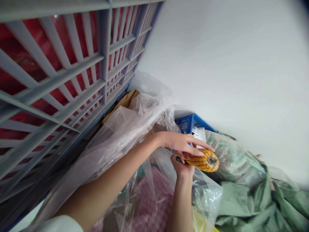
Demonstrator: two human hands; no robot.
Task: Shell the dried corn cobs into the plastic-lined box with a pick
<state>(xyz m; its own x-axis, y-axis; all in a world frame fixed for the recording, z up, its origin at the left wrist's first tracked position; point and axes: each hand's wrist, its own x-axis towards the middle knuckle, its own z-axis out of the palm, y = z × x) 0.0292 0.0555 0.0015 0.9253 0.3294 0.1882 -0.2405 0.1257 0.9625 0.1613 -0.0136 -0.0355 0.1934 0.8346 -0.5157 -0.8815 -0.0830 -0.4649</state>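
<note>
A yellow corn cob [204, 160] is held out in front of me, its cut end pointing right. My right hand [181, 166] is closed round the cob's near end from below. My left hand [183, 142] lies over the top of the cob with its fingers stretched along it. Both forearms reach up from the bottom of the view across clear plastic sheeting [116, 141].
A grey slatted crate [72, 74] with red contents stands at the left. A blue plastic basket [190, 123] sits behind the hands against a white wall [229, 64]. Green woven sacks [243, 183] lie at the right. Pink checked material [154, 199] shows under the plastic.
</note>
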